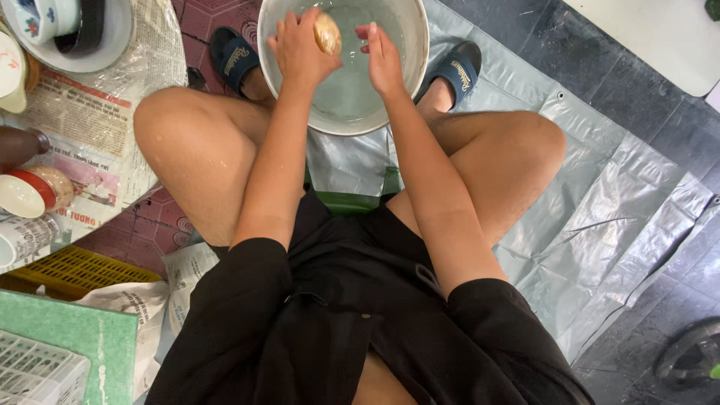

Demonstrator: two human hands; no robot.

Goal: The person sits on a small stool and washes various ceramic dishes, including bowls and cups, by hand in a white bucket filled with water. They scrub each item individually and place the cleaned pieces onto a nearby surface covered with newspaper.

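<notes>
Sponge (327, 33) in left hand (300, 49)

The floor (667, 150) is dark tile, partly covered by a grey plastic sheet (615, 217). A metal basin (416, 45) of water stands on the sheet between two blue slippers (457, 71). At left, newspaper (90, 127) lies on red tiles (142, 232), carrying cups and bowls. A yellow crate (75, 270) sits nearby.
</notes>
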